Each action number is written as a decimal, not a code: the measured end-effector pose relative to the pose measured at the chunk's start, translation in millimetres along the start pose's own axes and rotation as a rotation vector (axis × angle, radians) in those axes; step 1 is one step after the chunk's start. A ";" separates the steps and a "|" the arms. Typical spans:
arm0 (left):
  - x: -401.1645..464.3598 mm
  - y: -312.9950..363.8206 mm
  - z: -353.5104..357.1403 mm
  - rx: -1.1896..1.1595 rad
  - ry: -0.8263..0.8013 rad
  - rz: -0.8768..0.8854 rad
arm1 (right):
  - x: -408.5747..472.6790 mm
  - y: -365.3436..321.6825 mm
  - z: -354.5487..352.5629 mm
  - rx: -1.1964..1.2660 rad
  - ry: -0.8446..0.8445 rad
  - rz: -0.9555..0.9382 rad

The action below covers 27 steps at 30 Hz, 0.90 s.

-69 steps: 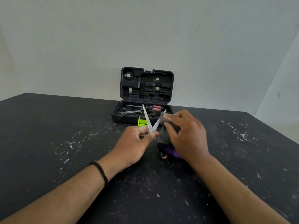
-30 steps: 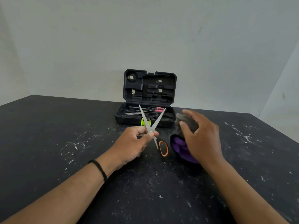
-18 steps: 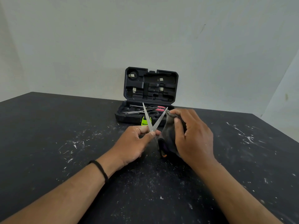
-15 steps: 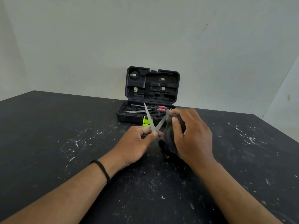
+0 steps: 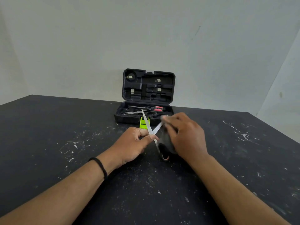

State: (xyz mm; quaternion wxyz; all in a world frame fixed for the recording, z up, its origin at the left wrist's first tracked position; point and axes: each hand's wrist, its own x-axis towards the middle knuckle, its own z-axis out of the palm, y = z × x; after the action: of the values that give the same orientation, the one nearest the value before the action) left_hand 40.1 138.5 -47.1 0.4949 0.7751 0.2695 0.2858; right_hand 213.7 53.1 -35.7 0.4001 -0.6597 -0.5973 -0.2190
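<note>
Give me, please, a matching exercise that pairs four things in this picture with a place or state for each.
Things:
1. orange-handled scissors
2. grey cloth
3. tool case
4. black wristband

Places or states:
A. on the left wrist
B. open, at the back of the table
C. gripped by the right hand
D. blades spread, pinched by the left hand

Pairs: 1-D, 2-C, 3-B, 4-A.

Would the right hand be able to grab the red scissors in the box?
Probably yes, once it lets go. The right hand grips a grey cloth against the open scissors in the left hand. The case stands open just beyond, with nothing over the red scissors.
</note>
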 end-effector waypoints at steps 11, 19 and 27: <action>-2.8 5.4 0.5 -0.082 -0.040 -0.026 | 7.6 21.2 -16.6 0.009 0.057 0.341; -0.3 10.1 2.1 -0.164 -0.044 -0.087 | -1.0 -18.0 -9.7 0.129 -0.031 0.046; 0.0 7.2 3.0 -0.142 0.038 -0.087 | 3.0 -19.2 -24.8 0.031 -0.386 -0.012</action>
State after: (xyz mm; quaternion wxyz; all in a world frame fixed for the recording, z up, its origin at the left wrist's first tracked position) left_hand 43.2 134.1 -41.5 0.5555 0.7199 0.2914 0.2971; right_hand 200.4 34.8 -13.8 0.2868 -0.6797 -0.6701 -0.0815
